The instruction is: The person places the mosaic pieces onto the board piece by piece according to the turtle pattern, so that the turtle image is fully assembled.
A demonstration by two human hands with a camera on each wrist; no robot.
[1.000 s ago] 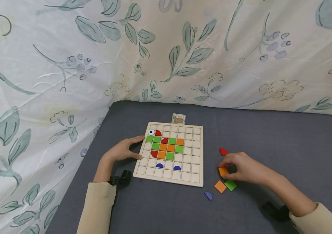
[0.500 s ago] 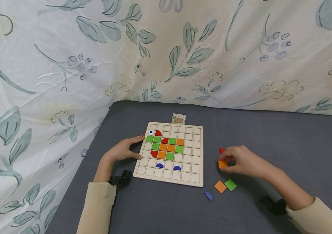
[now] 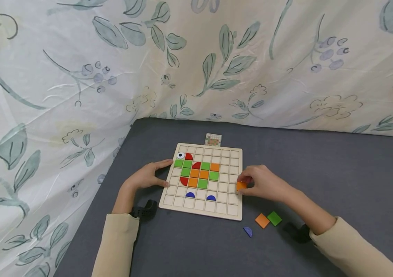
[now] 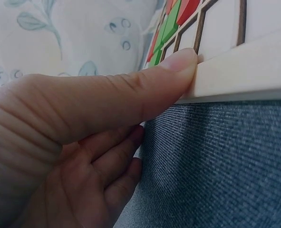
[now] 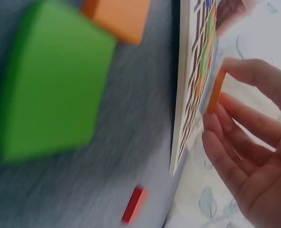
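A wooden grid board point(image 3: 231, 209) lies on the dark cloth, with green, orange, red and blue pieces and an eye tile point(image 3: 180, 155) in its cells. My left hand point(image 3: 144, 177) rests at its left edge, thumb and fingers extended; in the left wrist view the thumb point(image 4: 145, 90) presses the board's side. My right hand point(image 3: 263, 182) pinches an orange square tile point(image 3: 241, 186) between thumb and fingers, overlapping the board's right edge in the head view. The right wrist view shows this orange tile point(image 5: 217, 90) edge-on in the fingertips.
Right of the board lie an orange square point(image 3: 262, 221), a green square point(image 3: 274, 218) and a blue half-circle point(image 3: 248, 231). A red piece point(image 5: 135, 204) lies on the cloth, hidden by my right hand in the head view. A small pattern card point(image 3: 213, 139) sits behind the board.
My right hand has lifted the orange tile from the loose pieces and carried it left to the board's right edge. My left hand stays at the board's left edge.
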